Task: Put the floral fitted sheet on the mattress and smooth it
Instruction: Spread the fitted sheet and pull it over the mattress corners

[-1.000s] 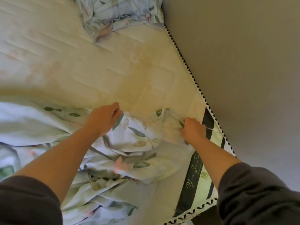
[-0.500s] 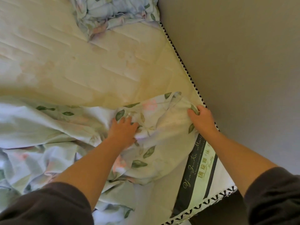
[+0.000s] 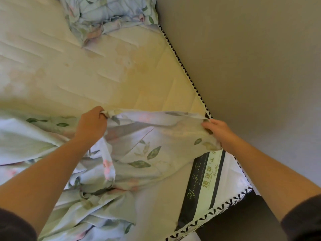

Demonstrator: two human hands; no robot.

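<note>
- The sheet (image 3: 147, 153), pale with green leaves and pink flowers, lies crumpled over the near part of the mattress (image 3: 78, 72). Its folds spread to the left edge of the view and down to the bottom.
- The left hand (image 3: 91, 126) has its fingers curled tight round a bunch of the sheet's far edge.
- The right hand (image 3: 218, 132) pinches the same edge further right, thumb on top of the cloth, just beside the mattress's right border.
- The two hands are well apart, and the stretch of edge between them is pulled into a nearly straight line. It seems to be lifted a little off the mattress top.
- The far part of the mattress is bare: cream, quilted in long stitched lines, with yellowish stains towards the right.
- Black-and-white striped piping (image 3: 184, 66) runs along the mattress's right border, which sits against a plain grey wall (image 3: 243, 58).
- A black and pale green label (image 3: 206, 181) with script and printed characters crosses the near right corner of the mattress. The sheet covers its upper end.
- A heap of cloth (image 3: 107, 16) in a similar floral print is bunched at the far end of the mattress, next to the wall. Whether it belongs to the same sheet cannot be told.
- Dark sleeves (image 3: 15, 225) show at the bottom corners, and both forearms are bare.
</note>
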